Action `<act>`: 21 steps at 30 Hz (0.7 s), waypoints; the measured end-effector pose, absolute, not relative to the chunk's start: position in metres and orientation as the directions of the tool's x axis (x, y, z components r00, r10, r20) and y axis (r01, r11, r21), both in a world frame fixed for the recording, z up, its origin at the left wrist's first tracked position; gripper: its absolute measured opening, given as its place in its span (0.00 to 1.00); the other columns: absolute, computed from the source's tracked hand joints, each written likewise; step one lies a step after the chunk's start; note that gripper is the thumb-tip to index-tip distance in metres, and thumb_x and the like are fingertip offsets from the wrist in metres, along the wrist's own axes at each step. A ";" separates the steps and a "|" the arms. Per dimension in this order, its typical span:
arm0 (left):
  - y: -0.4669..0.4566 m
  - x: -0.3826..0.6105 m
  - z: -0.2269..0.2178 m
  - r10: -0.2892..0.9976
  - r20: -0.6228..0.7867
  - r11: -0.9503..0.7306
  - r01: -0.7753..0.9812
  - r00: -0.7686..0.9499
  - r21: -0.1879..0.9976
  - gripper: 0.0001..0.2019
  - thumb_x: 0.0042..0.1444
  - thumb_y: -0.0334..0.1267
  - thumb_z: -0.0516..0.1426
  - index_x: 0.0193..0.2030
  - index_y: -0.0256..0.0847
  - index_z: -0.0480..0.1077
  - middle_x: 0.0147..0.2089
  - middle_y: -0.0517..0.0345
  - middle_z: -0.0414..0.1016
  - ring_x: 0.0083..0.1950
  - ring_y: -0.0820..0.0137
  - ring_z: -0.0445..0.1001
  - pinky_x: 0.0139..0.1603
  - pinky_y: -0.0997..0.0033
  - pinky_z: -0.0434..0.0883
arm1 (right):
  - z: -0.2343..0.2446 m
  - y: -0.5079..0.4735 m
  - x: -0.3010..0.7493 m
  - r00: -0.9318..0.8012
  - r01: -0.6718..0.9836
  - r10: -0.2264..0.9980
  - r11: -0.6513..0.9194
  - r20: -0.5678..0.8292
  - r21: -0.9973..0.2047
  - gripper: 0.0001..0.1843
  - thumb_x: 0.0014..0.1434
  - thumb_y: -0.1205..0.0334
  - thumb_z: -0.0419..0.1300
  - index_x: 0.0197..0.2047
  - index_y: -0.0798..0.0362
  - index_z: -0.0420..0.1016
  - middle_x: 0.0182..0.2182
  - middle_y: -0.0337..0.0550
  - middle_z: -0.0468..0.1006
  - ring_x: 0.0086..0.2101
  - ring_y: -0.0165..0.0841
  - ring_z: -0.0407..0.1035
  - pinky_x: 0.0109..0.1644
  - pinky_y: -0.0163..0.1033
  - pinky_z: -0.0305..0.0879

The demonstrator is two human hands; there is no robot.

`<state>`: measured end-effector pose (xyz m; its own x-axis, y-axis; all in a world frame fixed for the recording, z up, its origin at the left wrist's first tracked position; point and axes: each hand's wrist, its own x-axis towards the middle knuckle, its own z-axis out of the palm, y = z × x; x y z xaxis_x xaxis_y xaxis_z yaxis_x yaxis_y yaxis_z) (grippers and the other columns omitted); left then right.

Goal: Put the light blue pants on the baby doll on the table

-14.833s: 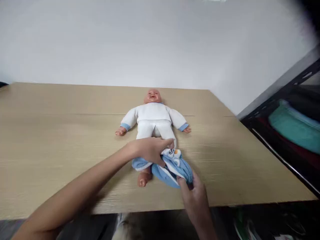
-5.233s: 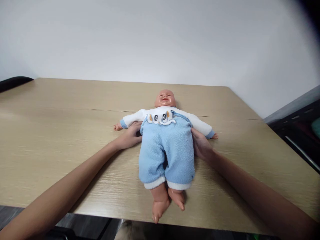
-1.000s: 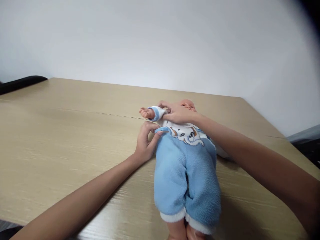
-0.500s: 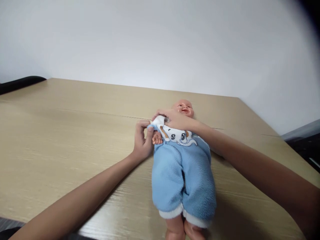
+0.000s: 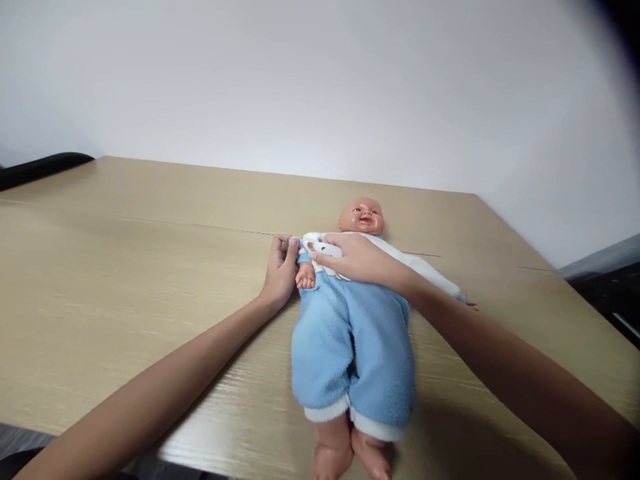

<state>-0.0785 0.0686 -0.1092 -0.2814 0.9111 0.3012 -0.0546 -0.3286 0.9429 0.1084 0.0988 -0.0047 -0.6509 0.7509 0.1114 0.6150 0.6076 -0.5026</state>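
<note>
A baby doll (image 5: 361, 217) lies on its back on the wooden table (image 5: 125, 267), in a white top and light blue fleece overalls (image 5: 350, 340). My left hand (image 5: 280, 270) is closed at the doll's near shoulder, its fingers pinching the blue strap edge beside the doll's small bent arm (image 5: 305, 277). Reaching across the chest, my right hand (image 5: 345, 260) lies with curled fingers on the white bib, holding its top edge. The doll's other arm stretches out right, and its bare feet (image 5: 350, 457) point toward me.
The table runs wide to the left and meets a white wall behind. A dark curved object (image 5: 40, 167) shows at the far left edge. Dark shelving (image 5: 610, 293) stands beyond the table's right side.
The doll's near arm has come down from raised to bent at its side. My right hand slid from the shoulder down onto the bib. The doll shifted slightly left.
</note>
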 end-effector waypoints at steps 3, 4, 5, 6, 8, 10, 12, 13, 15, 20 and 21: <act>0.075 -0.079 -0.113 0.946 0.178 -0.230 -0.176 -0.270 0.957 0.23 0.66 0.63 0.63 0.42 0.47 0.64 0.34 0.65 0.67 0.34 0.71 0.67 0.37 0.72 0.69 | -0.010 0.103 0.107 -0.610 0.608 0.789 0.521 0.067 -0.600 0.19 0.71 0.43 0.62 0.39 0.49 0.78 0.39 0.44 0.85 0.38 0.39 0.75 0.41 0.42 0.60; 0.077 -0.079 -0.113 0.955 0.149 -0.206 -0.208 -0.258 0.956 0.23 0.65 0.63 0.63 0.42 0.47 0.63 0.34 0.66 0.66 0.33 0.72 0.67 0.36 0.72 0.69 | -0.013 0.105 0.107 -0.603 0.597 0.794 0.510 0.073 -0.619 0.19 0.71 0.42 0.62 0.38 0.50 0.77 0.38 0.43 0.84 0.38 0.39 0.75 0.41 0.41 0.60; 0.079 -0.079 -0.114 0.962 0.131 -0.188 -0.233 -0.241 0.954 0.24 0.64 0.63 0.64 0.42 0.47 0.63 0.33 0.66 0.66 0.33 0.72 0.67 0.35 0.73 0.69 | -0.016 0.106 0.108 -0.596 0.586 0.797 0.512 0.094 -0.628 0.20 0.71 0.42 0.62 0.37 0.50 0.76 0.36 0.42 0.83 0.37 0.38 0.74 0.41 0.41 0.60; 0.080 -0.079 -0.114 0.968 0.121 -0.177 -0.255 -0.222 0.951 0.24 0.64 0.63 0.65 0.42 0.47 0.63 0.33 0.66 0.66 0.33 0.73 0.67 0.36 0.73 0.69 | -0.019 0.107 0.109 -0.592 0.571 0.796 0.525 0.127 -0.631 0.20 0.71 0.42 0.61 0.37 0.50 0.75 0.36 0.42 0.82 0.37 0.38 0.73 0.41 0.41 0.60; 0.081 -0.079 -0.114 0.978 0.103 -0.155 -0.297 -0.182 0.942 0.24 0.62 0.62 0.66 0.43 0.47 0.64 0.35 0.65 0.69 0.34 0.73 0.69 0.37 0.74 0.71 | -0.025 0.107 0.111 -0.593 0.527 0.782 0.557 0.192 -0.642 0.20 0.71 0.43 0.60 0.36 0.50 0.74 0.35 0.41 0.81 0.37 0.37 0.73 0.41 0.41 0.60; 0.082 -0.079 -0.112 0.988 0.072 -0.116 -0.342 -0.139 0.933 0.25 0.60 0.62 0.69 0.43 0.47 0.65 0.37 0.64 0.72 0.36 0.73 0.71 0.38 0.74 0.72 | -0.031 0.107 0.114 -0.591 0.481 0.774 0.564 0.227 -0.671 0.20 0.72 0.42 0.59 0.37 0.50 0.74 0.35 0.40 0.81 0.37 0.38 0.73 0.42 0.41 0.61; 0.084 -0.081 -0.110 0.997 0.035 -0.058 -0.369 -0.069 0.928 0.26 0.57 0.62 0.70 0.43 0.46 0.66 0.39 0.62 0.74 0.37 0.72 0.73 0.39 0.73 0.74 | -0.036 0.107 0.116 -0.584 0.448 0.775 0.556 0.241 -0.700 0.21 0.72 0.40 0.59 0.38 0.50 0.75 0.35 0.40 0.81 0.38 0.38 0.74 0.43 0.42 0.63; 0.086 -0.083 -0.109 0.999 0.024 -0.034 -0.372 -0.031 0.928 0.26 0.56 0.62 0.71 0.43 0.46 0.66 0.39 0.62 0.74 0.38 0.72 0.74 0.39 0.73 0.74 | -0.038 0.107 0.116 -0.580 0.440 0.777 0.551 0.245 -0.709 0.22 0.72 0.39 0.59 0.38 0.50 0.75 0.35 0.40 0.81 0.38 0.39 0.74 0.43 0.42 0.63; 0.090 -0.086 -0.107 0.999 0.020 -0.008 -0.364 0.030 0.931 0.27 0.55 0.62 0.72 0.41 0.46 0.67 0.39 0.62 0.74 0.37 0.72 0.73 0.39 0.73 0.74 | -0.040 0.108 0.117 -0.575 0.424 0.779 0.546 0.252 -0.723 0.23 0.72 0.38 0.59 0.38 0.50 0.76 0.36 0.41 0.82 0.38 0.39 0.74 0.45 0.42 0.65; 0.106 -0.090 -0.104 0.992 0.034 0.007 -0.327 0.120 0.945 0.25 0.53 0.58 0.74 0.40 0.45 0.69 0.32 0.65 0.72 0.31 0.74 0.69 0.31 0.75 0.67 | -0.042 0.112 0.119 -0.566 0.343 0.796 0.463 0.213 -0.817 0.22 0.69 0.39 0.62 0.37 0.50 0.77 0.35 0.40 0.81 0.37 0.38 0.74 0.45 0.42 0.66; 0.109 -0.090 -0.104 0.991 0.031 0.013 -0.317 0.133 0.948 0.24 0.53 0.57 0.74 0.40 0.45 0.70 0.31 0.65 0.72 0.30 0.74 0.69 0.30 0.75 0.66 | -0.042 0.113 0.120 -0.566 0.318 0.801 0.433 0.198 -0.843 0.21 0.68 0.40 0.63 0.37 0.50 0.77 0.34 0.40 0.80 0.36 0.38 0.73 0.44 0.42 0.66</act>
<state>-0.0902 0.1094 -0.1039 0.1328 0.9907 0.0306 -0.3170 0.0132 0.9483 0.1195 0.1132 -0.0423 -0.5657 0.8005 0.1980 0.3185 0.4335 -0.8430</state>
